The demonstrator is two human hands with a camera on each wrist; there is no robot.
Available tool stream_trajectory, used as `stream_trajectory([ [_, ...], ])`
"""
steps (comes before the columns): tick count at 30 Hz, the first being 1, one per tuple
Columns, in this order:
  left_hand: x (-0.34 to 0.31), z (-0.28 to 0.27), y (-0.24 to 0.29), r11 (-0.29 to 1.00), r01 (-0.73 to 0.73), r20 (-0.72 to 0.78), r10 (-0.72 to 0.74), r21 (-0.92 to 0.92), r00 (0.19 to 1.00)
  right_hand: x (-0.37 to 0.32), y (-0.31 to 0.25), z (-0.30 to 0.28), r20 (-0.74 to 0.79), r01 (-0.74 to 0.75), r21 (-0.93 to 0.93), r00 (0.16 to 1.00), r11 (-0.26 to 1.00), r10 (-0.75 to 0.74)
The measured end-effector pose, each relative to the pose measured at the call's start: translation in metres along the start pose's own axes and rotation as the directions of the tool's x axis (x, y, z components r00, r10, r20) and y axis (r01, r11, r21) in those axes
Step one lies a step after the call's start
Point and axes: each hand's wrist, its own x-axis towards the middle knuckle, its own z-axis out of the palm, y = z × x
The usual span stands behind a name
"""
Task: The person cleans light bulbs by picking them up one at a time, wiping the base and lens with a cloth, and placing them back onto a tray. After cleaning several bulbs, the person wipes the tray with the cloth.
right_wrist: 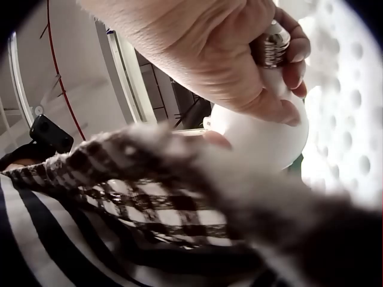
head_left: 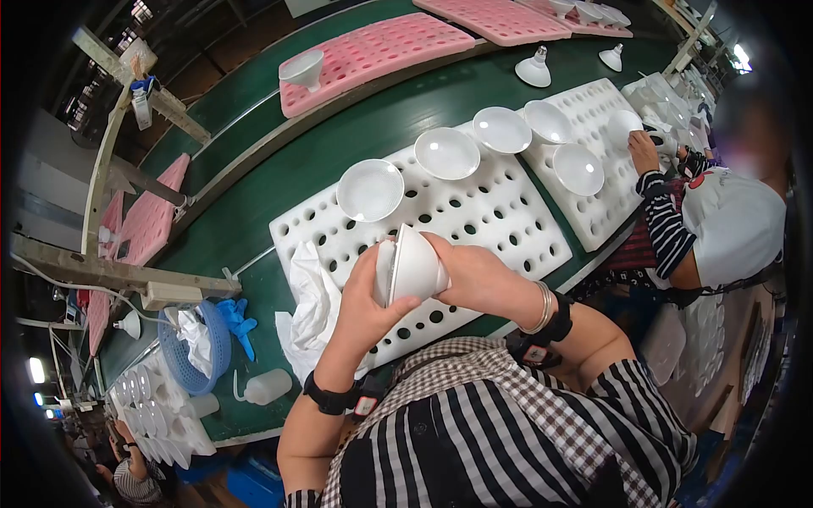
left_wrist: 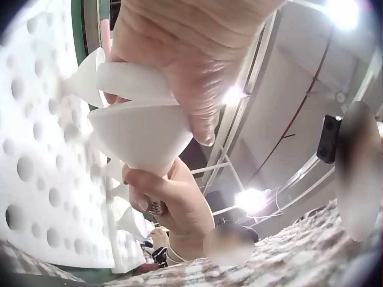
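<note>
In front of my chest, both hands hold a white cone-shaped light bulb point(head_left: 419, 267), tilted sideways. My left hand point(head_left: 364, 306) wraps round its wide end, with a flat white disc-shaped piece point(left_wrist: 131, 82) between the palm and the rim; its thumb presses the bulb's side. My right hand point(right_wrist: 233, 60) grips the narrow neck, its fingers around the metal screw base point(right_wrist: 275, 48). Below lies a white foam tray point(head_left: 549, 237) full of holes. Along its far edge stand three white bulbs, wide faces up, the nearest a bulb point(head_left: 370, 190) at the left.
A crumpled white cloth point(head_left: 309, 296) lies at the tray's left. Beyond it are blue gloves point(head_left: 235, 326), a blue basket point(head_left: 222, 351) and a squeeze bottle point(head_left: 267, 387). Pink trays point(head_left: 373, 55) line the far side. At right, another person point(head_left: 728, 224) works over a second foam tray point(head_left: 584, 222).
</note>
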Motion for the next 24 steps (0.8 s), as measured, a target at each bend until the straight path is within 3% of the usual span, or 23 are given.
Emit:
stream_trajectory([
  [1,0.0,-0.001,-0.001,1.0,0.004,-0.002,-0.004,0.0,1.0,-0.001,-0.001,0.0,0.004,0.001,0.002,1.0,1.0,-0.001],
  [3,0.001,-0.006,-0.003,0.907,0.263,-0.012,-0.283,-0.328,0.959,-0.003,-0.001,-0.002,-0.054,0.076,0.04,0.996,0.996,-0.073],
  [4,0.002,-0.009,-0.002,0.867,0.286,-0.012,-0.319,-0.408,0.948,-0.004,-0.004,-0.006,-0.053,0.076,0.04,0.996,0.996,-0.074],
  [7,0.002,-0.01,-0.012,0.777,0.291,-0.021,-0.363,-0.559,0.931,-0.011,-0.016,-0.021,-0.068,0.088,0.108,0.994,0.99,-0.081],
  [8,0.002,-0.01,-0.013,0.699,0.343,0.012,-0.432,-0.627,0.902,-0.014,-0.019,-0.024,-0.138,0.133,0.179,0.984,0.975,-0.109],
  [9,0.002,-0.009,-0.014,0.699,0.342,0.01,-0.432,-0.628,0.902,-0.015,-0.021,-0.025,-0.208,0.182,0.246,0.969,0.952,-0.132],
  [11,0.001,0.0,-0.017,0.49,0.378,0.153,-0.438,-0.786,0.886,-0.013,-0.024,-0.022,-0.262,0.23,0.262,0.952,0.937,-0.161],
  [13,0.001,0.006,-0.018,0.458,0.376,0.164,-0.438,-0.806,0.884,-0.012,-0.024,-0.021,-0.321,0.273,0.276,0.93,0.922,-0.179],
  [15,0.003,0.006,-0.023,0.616,0.386,0.069,-0.473,-0.687,0.878,-0.006,-0.019,-0.02,-0.393,0.367,0.122,0.871,0.922,-0.295],
  [16,0.002,0.004,-0.022,0.615,0.386,0.067,-0.476,-0.688,0.877,-0.004,-0.016,-0.019,-0.389,0.368,0.124,0.872,0.922,-0.296],
  [18,0.004,-0.004,-0.018,0.908,0.302,-0.165,-0.359,-0.291,0.919,0.001,-0.009,-0.014,-0.253,0.249,-0.091,0.931,0.964,-0.264],
  [19,0.004,-0.005,-0.015,0.908,0.302,-0.168,-0.359,-0.29,0.918,0.004,-0.005,-0.008,-0.252,0.252,-0.09,0.93,0.964,-0.267],
  [20,0.004,-0.003,-0.01,0.985,0.135,-0.212,-0.155,-0.105,0.965,0.007,0.0,0.0,-0.262,0.265,-0.177,0.916,0.948,-0.305],
  [22,0.007,0.006,0.002,0.944,-0.171,-0.207,0.234,0.283,0.95,0.012,0.008,0.016,-0.294,0.304,-0.272,0.877,0.913,-0.379],
  [24,0.008,0.017,0.013,0.949,-0.138,-0.172,0.192,0.283,0.966,0.013,0.009,0.023,-0.262,0.296,-0.303,0.888,0.906,-0.378],
])
